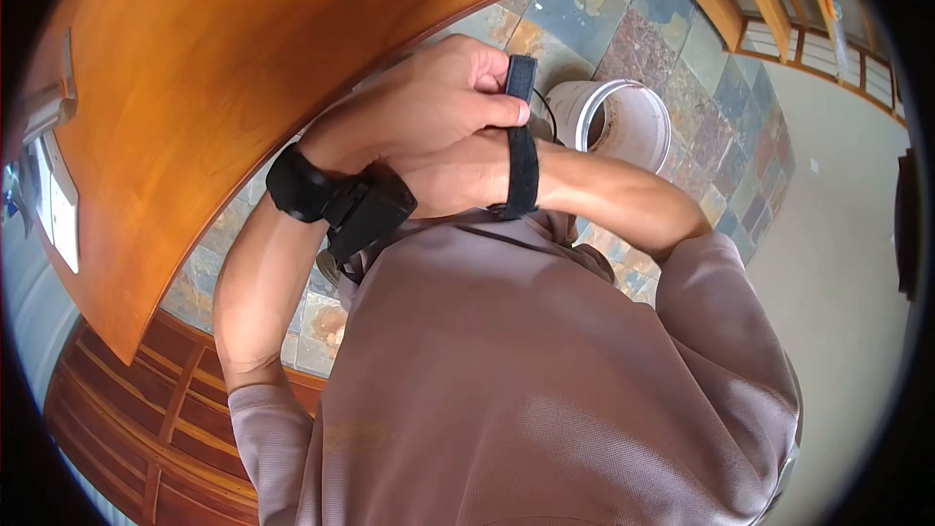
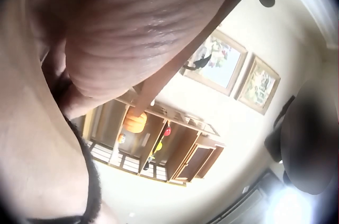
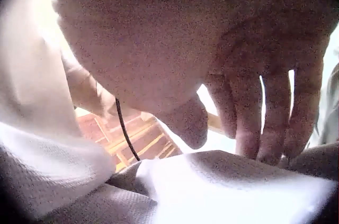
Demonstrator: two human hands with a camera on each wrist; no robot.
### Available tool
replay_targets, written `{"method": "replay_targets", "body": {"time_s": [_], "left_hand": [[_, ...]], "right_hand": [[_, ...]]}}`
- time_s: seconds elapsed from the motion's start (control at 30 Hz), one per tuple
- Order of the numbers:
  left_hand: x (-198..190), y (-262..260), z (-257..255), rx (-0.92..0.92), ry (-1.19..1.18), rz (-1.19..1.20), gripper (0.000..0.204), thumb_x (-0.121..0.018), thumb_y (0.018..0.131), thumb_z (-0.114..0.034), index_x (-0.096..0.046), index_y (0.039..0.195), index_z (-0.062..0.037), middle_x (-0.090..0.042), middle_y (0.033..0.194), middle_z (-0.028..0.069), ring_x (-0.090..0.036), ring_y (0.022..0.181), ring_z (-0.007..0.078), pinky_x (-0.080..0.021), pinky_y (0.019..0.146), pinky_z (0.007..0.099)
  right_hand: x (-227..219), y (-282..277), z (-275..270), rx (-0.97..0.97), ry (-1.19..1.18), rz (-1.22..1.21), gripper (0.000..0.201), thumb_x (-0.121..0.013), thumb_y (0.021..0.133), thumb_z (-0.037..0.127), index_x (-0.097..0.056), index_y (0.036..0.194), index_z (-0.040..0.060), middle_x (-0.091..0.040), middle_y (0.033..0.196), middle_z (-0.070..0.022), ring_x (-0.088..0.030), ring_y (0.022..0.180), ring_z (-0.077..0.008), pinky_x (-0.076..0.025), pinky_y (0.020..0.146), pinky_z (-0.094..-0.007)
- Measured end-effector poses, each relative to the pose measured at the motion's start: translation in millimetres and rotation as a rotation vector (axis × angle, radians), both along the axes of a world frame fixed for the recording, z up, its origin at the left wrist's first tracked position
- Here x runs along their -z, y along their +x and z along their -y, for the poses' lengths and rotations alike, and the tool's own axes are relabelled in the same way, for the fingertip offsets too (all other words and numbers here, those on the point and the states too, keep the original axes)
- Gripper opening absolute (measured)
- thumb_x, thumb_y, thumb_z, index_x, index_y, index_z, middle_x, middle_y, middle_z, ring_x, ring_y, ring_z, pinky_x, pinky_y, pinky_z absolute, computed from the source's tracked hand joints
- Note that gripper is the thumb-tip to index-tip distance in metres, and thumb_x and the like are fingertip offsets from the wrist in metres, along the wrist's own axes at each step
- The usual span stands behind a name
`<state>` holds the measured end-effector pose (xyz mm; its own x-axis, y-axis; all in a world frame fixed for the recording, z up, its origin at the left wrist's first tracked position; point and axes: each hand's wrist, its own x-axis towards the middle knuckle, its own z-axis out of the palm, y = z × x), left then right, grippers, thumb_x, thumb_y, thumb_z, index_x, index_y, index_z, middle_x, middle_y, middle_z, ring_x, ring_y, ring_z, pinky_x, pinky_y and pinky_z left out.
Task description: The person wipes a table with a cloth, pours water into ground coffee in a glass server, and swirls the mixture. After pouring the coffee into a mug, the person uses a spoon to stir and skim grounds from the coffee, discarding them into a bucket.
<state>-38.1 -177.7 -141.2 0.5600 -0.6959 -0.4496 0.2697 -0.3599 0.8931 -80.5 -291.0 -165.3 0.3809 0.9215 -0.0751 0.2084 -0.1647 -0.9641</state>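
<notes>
In the head view, my left hand (image 1: 438, 88) pinches the loose end of a black wrist strap (image 1: 524, 170) between thumb and fingers. That strap goes round my right wrist, just behind the right hand (image 1: 448, 178), which lies beneath the left one, partly hidden. A black camera mount (image 1: 365, 209) sits on my left wrist. The left wrist view shows the left palm (image 2: 132, 33) close up, with the strap (image 2: 92, 176) round the other forearm. In the right wrist view, the right hand's fingers (image 3: 249, 113) extend down toward the shirt (image 3: 212, 181), and a thin dark cable (image 3: 124, 131) hangs beside the thumb.
A wooden tabletop (image 1: 224, 39) curves across the upper left, its edge close to my left arm. On the slate tile floor (image 1: 672, 49) stands a white bucket (image 1: 643, 127). Slatted wooden furniture (image 1: 146, 409) is at lower left, and a pale wall (image 1: 838, 234) at right.
</notes>
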Motion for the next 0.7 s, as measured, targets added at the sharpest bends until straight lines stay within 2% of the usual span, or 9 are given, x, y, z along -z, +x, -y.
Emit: {"method": "replay_targets", "body": {"time_s": [0.07, 0.17, 0.37, 0.4, 0.43, 0.5, 0.57, 0.63, 0.7], "left_hand": [[1, 6, 2, -0.059, -0.043, -0.207, 0.016, -0.064, 0.091, -0.009, -0.062, 0.099, 0.0045, -0.068, 0.091, 0.0047, -0.059, 0.08, 0.0077, -0.049, 0.071, 0.0247], [-4, 2, 3, -0.127, -0.123, -0.251, 0.024, -0.062, 0.093, -0.008, -0.061, 0.115, 0.0023, -0.068, 0.098, 0.0072, -0.061, 0.088, 0.0093, -0.05, 0.079, 0.0246], [-19, -1, -1, -0.19, -0.293, -0.281, 0.03, -0.058, 0.095, -0.006, -0.059, 0.126, -0.0056, -0.068, 0.099, 0.0075, -0.062, 0.092, 0.0109, -0.05, 0.084, 0.0256], [-22, -2, -2, -0.204, -0.285, -0.293, 0.03, -0.057, 0.096, -0.006, -0.058, 0.125, -0.0041, -0.068, 0.098, 0.0073, -0.062, 0.092, 0.0102, -0.051, 0.083, 0.0244], [-27, -3, -3, -0.201, -0.289, -0.28, 0.03, -0.057, 0.096, -0.006, -0.058, 0.125, -0.0041, -0.068, 0.098, 0.0073, -0.062, 0.092, 0.0102, -0.051, 0.083, 0.0244], [-36, -7, -5, -0.254, -0.242, -0.344, 0.029, -0.057, 0.096, -0.006, -0.058, 0.125, -0.0028, -0.068, 0.097, 0.0069, -0.063, 0.09, 0.0095, -0.051, 0.081, 0.0233], [-37, -12, -7, -0.274, -0.249, -0.357, 0.029, -0.057, 0.096, -0.006, -0.057, 0.125, -0.0012, -0.068, 0.097, 0.0067, -0.063, 0.089, 0.0091, -0.051, 0.08, 0.0223], [-43, -17, -8, -0.307, -0.25, -0.402, 0.03, -0.057, 0.097, -0.006, -0.057, 0.126, -0.0005, -0.068, 0.097, 0.0063, -0.063, 0.09, 0.0092, -0.051, 0.08, 0.0226], [-52, -20, -12, -0.361, -0.268, -0.456, 0.03, -0.057, 0.097, -0.005, -0.056, 0.127, -0.0006, -0.067, 0.096, 0.006, -0.063, 0.09, 0.0092, -0.051, 0.08, 0.0223]], "right_hand": [[-2, 8, -6, -0.187, -0.153, 0.218, 0.029, -0.048, 0.1, 0.016, -0.063, 0.122, 0.0054, -0.061, 0.126, -0.0114, -0.058, 0.117, -0.0224, -0.047, 0.098, -0.0335], [-33, 22, -8, -0.379, -0.444, 0.043, 0.03, -0.048, 0.099, 0.019, -0.062, 0.122, 0.0045, -0.062, 0.126, -0.012, -0.059, 0.116, -0.0222, -0.046, 0.099, -0.033], [-12, 19, -15, -0.378, -0.225, 0.043, 0.033, -0.051, 0.096, 0.021, -0.062, 0.122, 0.0029, -0.063, 0.127, -0.0141, -0.059, 0.118, -0.0207, -0.045, 0.1, -0.0328], [-11, 9, -9, -0.193, -0.137, 0.083, 0.031, -0.051, 0.094, 0.016, -0.063, 0.119, 0.002, -0.066, 0.121, -0.0148, -0.062, 0.113, -0.0245, -0.047, 0.096, -0.0345], [-24, 12, -10, -0.192, -0.141, 0.096, 0.031, -0.051, 0.094, 0.016, -0.063, 0.119, 0.002, -0.066, 0.121, -0.0148, -0.062, 0.113, -0.0245, -0.047, 0.096, -0.0345], [-58, 23, -19, -0.396, -0.395, 0.132, 0.03, -0.05, 0.091, 0.01, -0.065, 0.115, 0.0018, -0.068, 0.115, -0.015, -0.064, 0.109, -0.0291, -0.05, 0.092, -0.0367], [-43, 10, -35, -0.53, -0.356, 0.285, 0.027, -0.057, 0.087, 0.013, -0.073, 0.108, 0.0071, -0.07, 0.109, -0.0137, -0.066, 0.106, -0.0248, -0.052, 0.091, -0.0376], [-55, 10, -40, -0.918, -0.264, 0.639, 0.025, -0.058, 0.089, 0.015, -0.073, 0.108, 0.0087, -0.07, 0.109, -0.0108, -0.066, 0.106, -0.0235, -0.053, 0.09, -0.0375], [-68, 12, -42, -0.882, -0.33, 0.555, 0.024, -0.06, 0.088, 0.016, -0.073, 0.107, 0.0084, -0.071, 0.108, -0.0091, -0.067, 0.104, -0.0229, -0.053, 0.089, -0.0364]]}}
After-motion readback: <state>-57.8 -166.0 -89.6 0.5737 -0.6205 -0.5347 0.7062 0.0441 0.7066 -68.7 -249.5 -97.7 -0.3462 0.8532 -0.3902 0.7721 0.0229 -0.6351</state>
